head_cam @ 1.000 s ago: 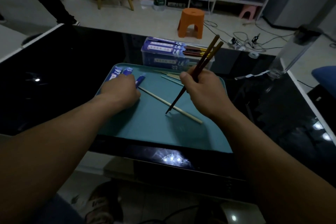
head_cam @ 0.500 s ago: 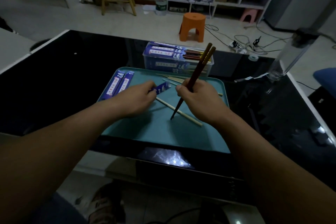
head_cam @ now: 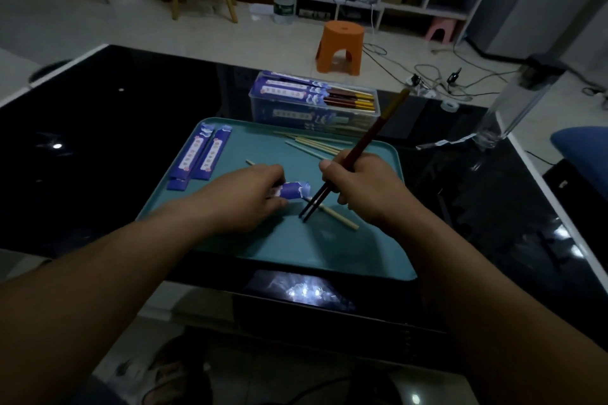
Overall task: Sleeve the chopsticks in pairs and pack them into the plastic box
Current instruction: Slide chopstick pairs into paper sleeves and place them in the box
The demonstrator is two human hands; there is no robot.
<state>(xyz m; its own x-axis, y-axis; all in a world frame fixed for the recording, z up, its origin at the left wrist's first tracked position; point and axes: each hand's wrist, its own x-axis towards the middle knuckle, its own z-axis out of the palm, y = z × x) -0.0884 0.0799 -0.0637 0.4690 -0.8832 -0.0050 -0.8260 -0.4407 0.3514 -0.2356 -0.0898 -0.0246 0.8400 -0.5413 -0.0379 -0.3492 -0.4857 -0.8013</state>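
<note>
My right hand grips a pair of dark red chopsticks, tips down over the teal tray. My left hand holds a blue paper sleeve whose open end points at those tips, a short gap apart. A pale wooden chopstick lies on the tray under the tips. Two more blue sleeves lie at the tray's left. The clear plastic box behind the tray holds several sleeved pairs.
Several pale chopsticks lie at the tray's far edge. The tray sits on a glossy black table. A clear tall container stands at the right table edge. An orange stool and cables are on the floor beyond.
My left hand picked up a sleeve from the tray's left and carried it right toward the chopstick tips. My right hand lowered the dark pair slightly.
</note>
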